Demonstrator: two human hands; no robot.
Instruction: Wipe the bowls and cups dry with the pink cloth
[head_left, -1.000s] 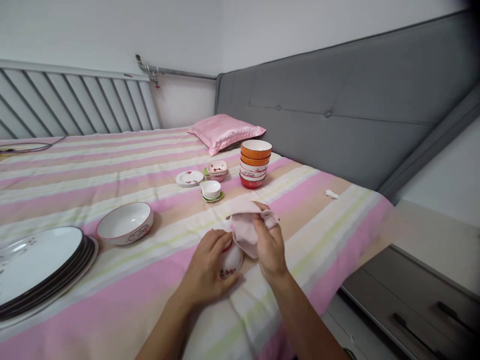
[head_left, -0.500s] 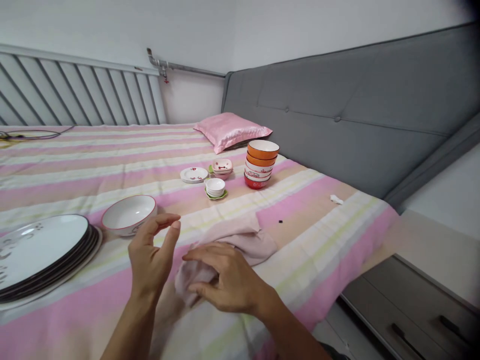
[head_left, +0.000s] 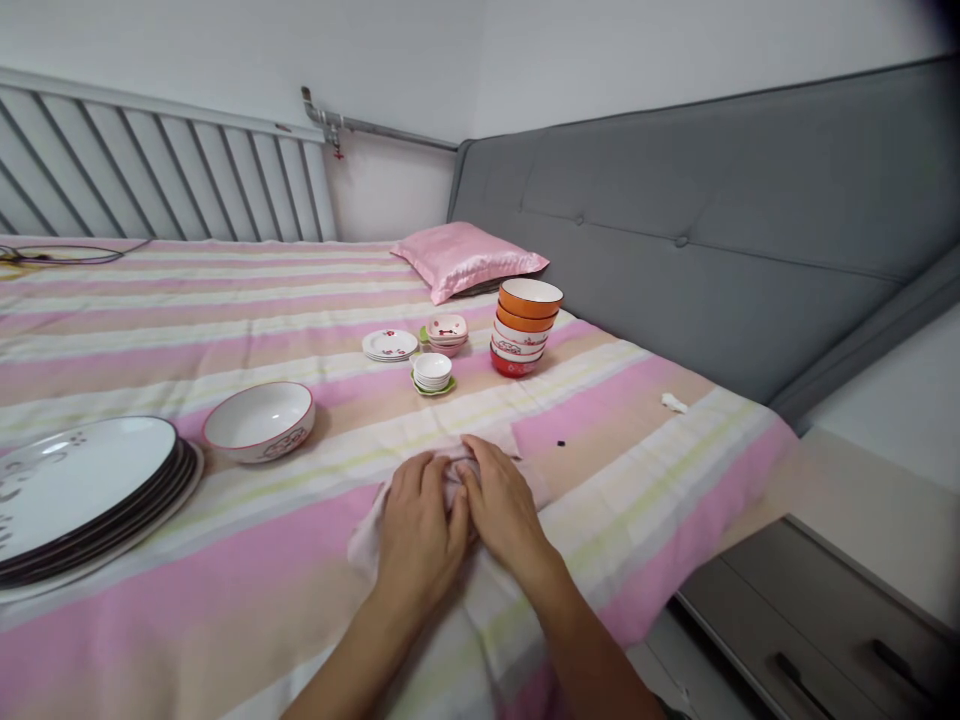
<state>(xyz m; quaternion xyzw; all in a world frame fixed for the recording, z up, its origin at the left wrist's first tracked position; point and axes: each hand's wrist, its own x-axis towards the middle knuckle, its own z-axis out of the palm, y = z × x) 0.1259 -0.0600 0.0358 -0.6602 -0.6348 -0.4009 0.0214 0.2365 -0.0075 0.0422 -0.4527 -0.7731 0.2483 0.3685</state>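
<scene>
A pale pink cloth (head_left: 365, 537) lies crumpled on the striped bed. My left hand (head_left: 421, 525) rests on its left part, fingers bent down and bunching the fabric. Close beside it, my right hand (head_left: 504, 505) grips the cloth from the right, its thumb near the left one. Both hands cover most of the cloth, and the fingertips are partly hidden in its folds. To the left of my hands stands a white bowl (head_left: 259, 425) with a red rim.
Stacked oval plates (head_left: 90, 480) are at the left. Farther back stand small plates (head_left: 390, 344), small dishes (head_left: 432, 370), pink bowls (head_left: 448, 332) and a tall bowl stack (head_left: 525, 325). A pink pillow (head_left: 469, 258) lies by the grey headboard (head_left: 675, 180); a nightstand (head_left: 810, 620) is at right.
My left hand has come down and right, from the air near the bowl onto the cloth. My right hand has shifted up and right, and both now bunch the fabric together.
</scene>
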